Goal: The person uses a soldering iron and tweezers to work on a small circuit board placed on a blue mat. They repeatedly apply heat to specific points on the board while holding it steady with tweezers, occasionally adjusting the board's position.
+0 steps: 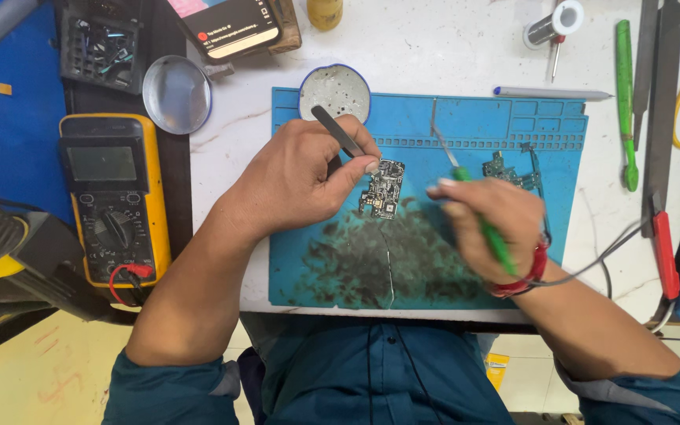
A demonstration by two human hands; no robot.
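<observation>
Blue sleeves fill the bottom of the frame, and both hands work above them at mid-frame. Left hand pinches grey tweezers whose tips press on the small circuit board, which lies on the blue mat at centre. Right hand is closed round a green-handled soldering iron; its thin tip points toward the upper middle, apart from the board, though motion blur makes that uncertain. Doing this well likely means keeping the tweezers steady on the board, bracing both wrists on the worktop, and keeping the cable clear of the second board at right.
</observation>
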